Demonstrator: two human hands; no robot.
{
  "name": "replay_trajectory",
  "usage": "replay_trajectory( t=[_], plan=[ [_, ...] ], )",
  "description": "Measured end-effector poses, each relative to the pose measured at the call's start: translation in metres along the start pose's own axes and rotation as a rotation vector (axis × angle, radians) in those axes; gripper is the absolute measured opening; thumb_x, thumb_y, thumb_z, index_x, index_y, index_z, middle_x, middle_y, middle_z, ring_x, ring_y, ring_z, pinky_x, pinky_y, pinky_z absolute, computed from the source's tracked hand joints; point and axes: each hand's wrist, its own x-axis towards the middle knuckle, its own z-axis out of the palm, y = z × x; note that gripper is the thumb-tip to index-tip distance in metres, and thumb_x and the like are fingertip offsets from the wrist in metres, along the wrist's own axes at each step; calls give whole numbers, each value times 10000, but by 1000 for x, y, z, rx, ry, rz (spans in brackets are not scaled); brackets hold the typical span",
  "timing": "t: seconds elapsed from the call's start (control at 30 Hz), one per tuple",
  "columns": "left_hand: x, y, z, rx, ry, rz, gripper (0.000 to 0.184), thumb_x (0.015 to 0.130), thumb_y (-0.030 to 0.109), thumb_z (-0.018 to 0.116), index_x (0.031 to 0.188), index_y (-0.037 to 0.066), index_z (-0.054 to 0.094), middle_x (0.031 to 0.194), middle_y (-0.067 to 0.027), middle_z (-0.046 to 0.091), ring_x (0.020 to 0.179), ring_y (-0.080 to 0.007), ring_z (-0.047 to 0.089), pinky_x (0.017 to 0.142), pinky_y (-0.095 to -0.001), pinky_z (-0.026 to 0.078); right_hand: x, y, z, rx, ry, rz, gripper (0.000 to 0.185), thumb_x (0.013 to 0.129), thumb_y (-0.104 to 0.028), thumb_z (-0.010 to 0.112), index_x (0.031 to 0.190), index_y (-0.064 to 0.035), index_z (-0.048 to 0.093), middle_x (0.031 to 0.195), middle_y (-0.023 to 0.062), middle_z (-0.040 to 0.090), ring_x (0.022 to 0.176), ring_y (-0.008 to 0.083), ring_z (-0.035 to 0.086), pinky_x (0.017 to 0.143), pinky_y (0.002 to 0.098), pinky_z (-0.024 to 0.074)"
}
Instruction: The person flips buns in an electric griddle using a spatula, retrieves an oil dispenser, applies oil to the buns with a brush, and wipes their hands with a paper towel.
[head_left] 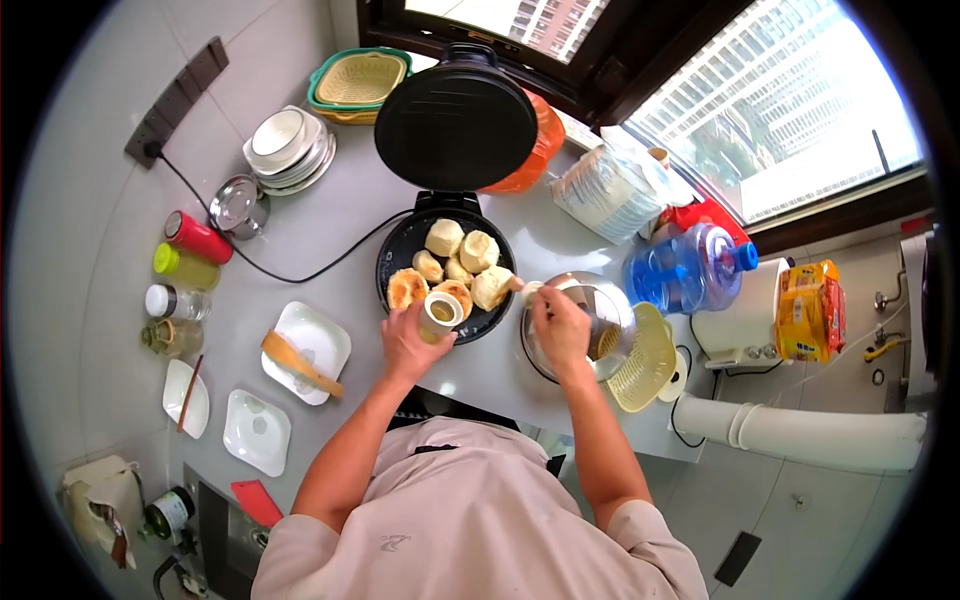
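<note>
My left hand (412,345) is wrapped around a small open glass jar (442,312) with a pale rim and yellowish liquid inside. It is over the front edge of a black electric griddle pan (389,262). My right hand (562,325) grips a basting brush (516,285) by its whitish end, and the brush tip is at the rightmost dough bun (490,288). Whether it touches cannot be made out. Several pale buns lie in the pan. A browned bun (406,288) sits at the left, and another is partly hidden behind the jar.
The griddle's black lid (455,125) stands raised. A glass lid (590,285) and a yellow colander (642,365) are under and beside my right arm. White dishes (257,432), a wooden spatula (300,365), bottles and a power cord (300,278) lie left. A blue water jug (685,270) is right.
</note>
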Motion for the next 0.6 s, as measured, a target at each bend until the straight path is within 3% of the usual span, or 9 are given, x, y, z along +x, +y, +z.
replay_trajectory(
  t=[0.1,0.27,0.37,0.4,0.47,0.6],
  plan=[
    [3,8,5,23,-39,20,783,677,424,943,1327,110,639,1137,-87,700,1098,-309,626,933,-500,455,-18,-5,30,23,4,-134,71,948,-116,749,998,-83,709,759,110,687,684,313,695,643,427,561],
    [7,12,6,51,-14,38,786,684,426,943,1321,82,638,1127,-108,702,1104,-314,627,938,-498,452,-11,-8,18,99,48,-70,101,954,-118,753,1045,-83,729,805,115,714,700,311,699,652,401,567],
    [8,16,5,26,19,36,793,685,427,944,1325,73,636,1121,-120,704,1119,-323,623,950,-499,449,-2,0,27,320,94,202,176,1001,-154,762,1135,-41,779,773,62,721,635,105,623,634,273,524],
    [6,18,4,28,18,37,793,685,427,944,1325,73,636,1121,-120,704,1119,-323,623,950,-499,449,-7,8,34,322,95,203,176,1001,-154,762,1135,-41,779,773,62,721,635,105,623,634,273,524],
    [4,21,0,60,-68,-21,820,682,429,949,1340,57,631,1139,-124,710,1134,-329,617,965,-502,445,-21,16,40,321,-15,370,186,969,-182,781,1096,-47,790,791,165,738,646,174,706,656,317,564],
    [-2,20,0,38,-20,22,823,685,431,950,1339,47,630,1149,-123,715,1128,-334,615,970,-505,442,-52,14,13,358,-29,400,189,975,-175,762,1093,-32,799,743,99,732,655,121,673,675,289,562]
  ],
)
